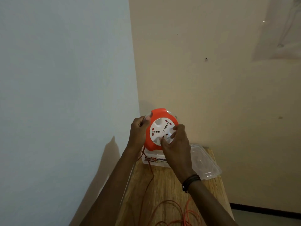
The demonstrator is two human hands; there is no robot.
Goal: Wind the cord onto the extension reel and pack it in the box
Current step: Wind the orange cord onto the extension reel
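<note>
The extension reel is a round orange case with a white socket face, held up in the air above the table's far end. My left hand grips its left rim. My right hand has its fingers on the lower right of the white face. The thin orange cord drops from under my left hand and lies in loose loops on the wooden table near the bottom edge. The clear plastic box, with a printed label inside, sits below the reel.
A clear plastic lid lies at the table's right edge beside the box. A pale blue wall stands to the left and a beige wall behind. The table is narrow, with floor visible at lower right.
</note>
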